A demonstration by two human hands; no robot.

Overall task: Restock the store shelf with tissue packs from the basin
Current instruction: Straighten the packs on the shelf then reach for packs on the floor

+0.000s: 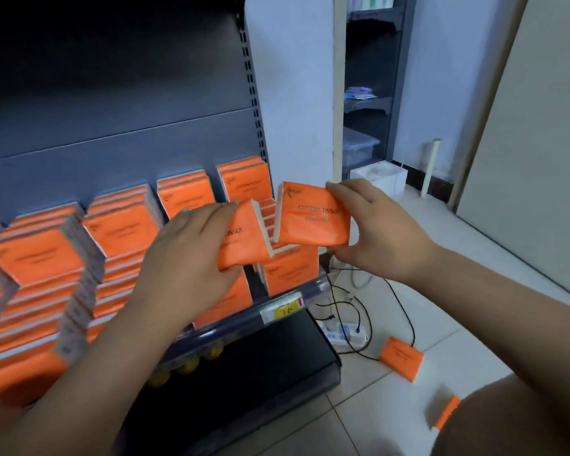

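Left grip (191, 258) pinches one tissue pack (248, 240), right grip (377, 230) a second pack (313, 215), before the stocked shelf (218, 332).

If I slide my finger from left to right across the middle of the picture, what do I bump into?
stacked orange packs on the shelf → left hand → tissue pack it grips → second tissue pack → right hand pinching that one → pale door panel

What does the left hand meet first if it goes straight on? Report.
Likely the orange plastic-wrapped tissue pack in the right hand: the left hand, gripping its own orange pack, points at its white edge. Depth is unclear.
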